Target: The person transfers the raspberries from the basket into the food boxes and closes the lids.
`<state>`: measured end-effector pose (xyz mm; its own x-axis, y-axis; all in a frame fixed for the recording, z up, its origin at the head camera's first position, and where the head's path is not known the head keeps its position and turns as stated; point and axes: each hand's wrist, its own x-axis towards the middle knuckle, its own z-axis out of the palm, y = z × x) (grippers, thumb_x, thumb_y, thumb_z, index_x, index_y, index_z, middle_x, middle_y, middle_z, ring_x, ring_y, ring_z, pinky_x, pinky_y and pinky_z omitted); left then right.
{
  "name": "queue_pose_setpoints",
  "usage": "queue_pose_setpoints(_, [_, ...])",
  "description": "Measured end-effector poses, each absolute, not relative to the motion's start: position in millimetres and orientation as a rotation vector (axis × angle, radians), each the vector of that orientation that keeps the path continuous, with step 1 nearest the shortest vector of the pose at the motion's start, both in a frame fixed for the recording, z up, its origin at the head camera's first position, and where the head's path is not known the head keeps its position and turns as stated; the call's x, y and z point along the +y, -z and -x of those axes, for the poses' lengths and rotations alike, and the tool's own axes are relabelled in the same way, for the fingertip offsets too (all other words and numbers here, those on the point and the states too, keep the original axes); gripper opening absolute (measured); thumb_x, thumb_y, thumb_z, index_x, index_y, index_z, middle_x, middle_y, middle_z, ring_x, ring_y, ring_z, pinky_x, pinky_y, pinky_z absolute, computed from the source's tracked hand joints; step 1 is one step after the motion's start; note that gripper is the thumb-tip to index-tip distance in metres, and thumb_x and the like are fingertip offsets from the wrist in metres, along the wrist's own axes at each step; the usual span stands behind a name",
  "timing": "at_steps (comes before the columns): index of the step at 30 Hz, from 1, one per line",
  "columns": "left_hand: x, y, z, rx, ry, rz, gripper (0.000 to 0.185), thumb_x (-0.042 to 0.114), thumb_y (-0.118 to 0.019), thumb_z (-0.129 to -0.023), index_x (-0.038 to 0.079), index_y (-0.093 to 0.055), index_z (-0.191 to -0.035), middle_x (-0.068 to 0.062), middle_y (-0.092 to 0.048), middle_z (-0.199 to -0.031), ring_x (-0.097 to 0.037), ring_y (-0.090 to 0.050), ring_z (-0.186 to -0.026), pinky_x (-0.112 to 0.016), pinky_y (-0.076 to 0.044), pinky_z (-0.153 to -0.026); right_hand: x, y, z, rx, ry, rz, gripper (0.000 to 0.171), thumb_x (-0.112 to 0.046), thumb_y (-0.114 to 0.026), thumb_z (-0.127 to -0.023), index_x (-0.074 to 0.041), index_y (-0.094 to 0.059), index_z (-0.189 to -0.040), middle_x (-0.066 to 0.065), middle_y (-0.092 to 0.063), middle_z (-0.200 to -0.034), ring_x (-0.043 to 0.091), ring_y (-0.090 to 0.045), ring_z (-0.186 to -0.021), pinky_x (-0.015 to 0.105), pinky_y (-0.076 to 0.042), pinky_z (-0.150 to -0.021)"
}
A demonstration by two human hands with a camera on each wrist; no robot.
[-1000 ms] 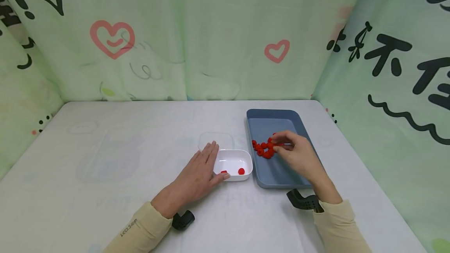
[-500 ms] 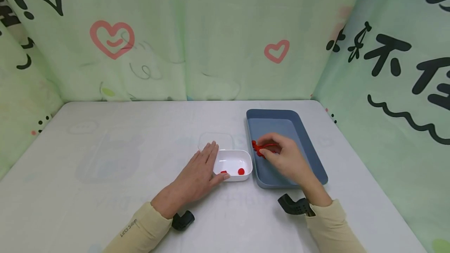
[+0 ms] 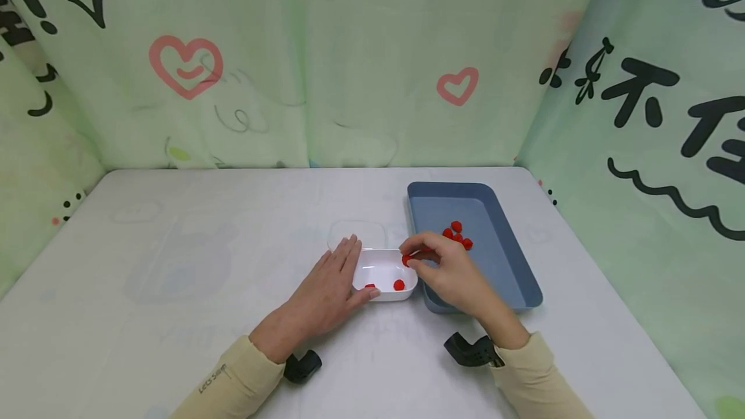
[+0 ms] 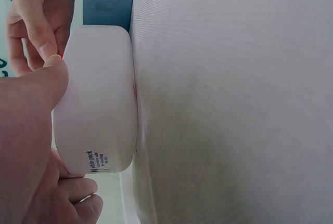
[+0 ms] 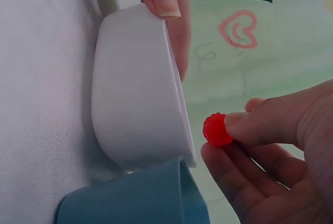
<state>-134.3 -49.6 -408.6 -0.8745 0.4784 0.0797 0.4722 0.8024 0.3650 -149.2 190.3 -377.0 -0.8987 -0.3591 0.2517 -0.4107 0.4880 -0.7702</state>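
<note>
Pinched a red berry (image 5: 217,129) in right hand (image 3: 451,273) above white box's (image 3: 384,271) right rim; steadied box near table's front edge with flat, straight-fingered left hand (image 3: 326,291).

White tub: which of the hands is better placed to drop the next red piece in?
Right. The right hand already pinches a red piece at the white tub rim; the left hand rests against the tub's side.

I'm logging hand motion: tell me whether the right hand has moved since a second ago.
Yes. The right hand went left, from over the blue tray to the white container's right rim, pinching a red berry.
</note>
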Motion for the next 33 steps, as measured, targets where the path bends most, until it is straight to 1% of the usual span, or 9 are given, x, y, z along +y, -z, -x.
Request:
queue_pose_setpoints(8, [-50,410,134,2.975,-0.601,-0.797,0.085,0.053,-0.054,-0.098,-0.003,-0.025,-0.154,-0.017,-0.026,-0.162,-0.032,-0.024,-0.152,-0.052,-0.025,-0.122,189,379,149,-2.672,-1.383,-0.683,0.023,0.004,-0.067,-0.089,-0.006,-0.068,-0.109,0.005,-0.069,-0.107,0.019,-0.066,-0.099,0.042,-0.055,-0.096])
queue_pose_setpoints(12, [-50,410,133,2.971,-0.606,-0.804,0.086,0.053,-0.054,-0.097,-0.004,-0.025,-0.154,-0.018,-0.027,-0.162,-0.033,-0.025,-0.152,-0.052,-0.026,-0.121,189,380,149,-2.661,-1.371,-0.674,0.021,0.004,-0.066,-0.089,-0.006,-0.069,-0.108,0.005,-0.070,-0.107,0.020,-0.067,-0.099,0.042,-0.056,-0.094])
queue_pose_setpoints(18, [-50,410,134,2.981,-0.592,-0.796,0.085,0.053,-0.053,-0.098,-0.004,-0.025,-0.154,-0.018,-0.027,-0.162,-0.033,-0.024,-0.152,-0.052,-0.026,-0.122,191,379,151,-2.627,-1.379,-0.668,0.019,0.002,-0.066,-0.091,-0.005,-0.070,-0.108,0.006,-0.071,-0.106,0.018,-0.068,-0.097,0.036,-0.058,-0.090])
queue_pose_setpoints(23, [-50,409,134,2.970,-0.593,-0.776,0.084,0.052,-0.053,-0.098,-0.003,-0.024,-0.155,-0.017,-0.026,-0.163,-0.032,-0.023,-0.152,-0.051,-0.025,-0.122,196,377,152,-2.608,-1.389,-0.641,0.021,0.002,-0.067,-0.090,-0.007,-0.069,-0.109,0.006,-0.071,-0.106,0.018,-0.068,-0.095,0.029,-0.058,-0.086])
queue_pose_setpoints(26, [-50,409,134,2.970,-0.609,-0.778,0.085,0.053,-0.054,-0.098,-0.003,-0.024,-0.155,-0.017,-0.026,-0.163,-0.032,-0.023,-0.152,-0.051,-0.024,-0.122,201,376,153,-2.593,-1.395,-0.616,0.021,0.002,-0.067,-0.090,-0.007,-0.070,-0.108,0.009,-0.071,-0.106,0.018,-0.068,-0.094,0.025,-0.058,-0.083])
queue_pose_setpoints(30, [-50,409,134,2.962,-0.631,-0.774,0.086,0.054,-0.053,-0.097,-0.002,-0.023,-0.155,-0.016,-0.025,-0.163,-0.030,-0.021,-0.153,-0.051,-0.023,-0.123,209,374,156,-2.565,-1.441,-0.595,0.017,0.000,-0.066,-0.092,-0.005,-0.069,-0.109,0.016,-0.071,-0.105,0.024,-0.070,-0.089,0.023,-0.058,-0.078])
queue_pose_setpoints(33, [-49,409,134,2.953,-0.631,-0.771,0.087,0.055,-0.052,-0.097,-0.002,-0.021,-0.156,-0.015,-0.024,-0.164,-0.030,-0.020,-0.153,-0.051,-0.022,-0.123,216,370,156,-2.566,-1.412,-0.561,0.017,-0.003,-0.064,-0.094,-0.003,-0.068,-0.110,0.017,-0.071,-0.106,0.024,-0.070,-0.088,0.023,-0.057,-0.077])
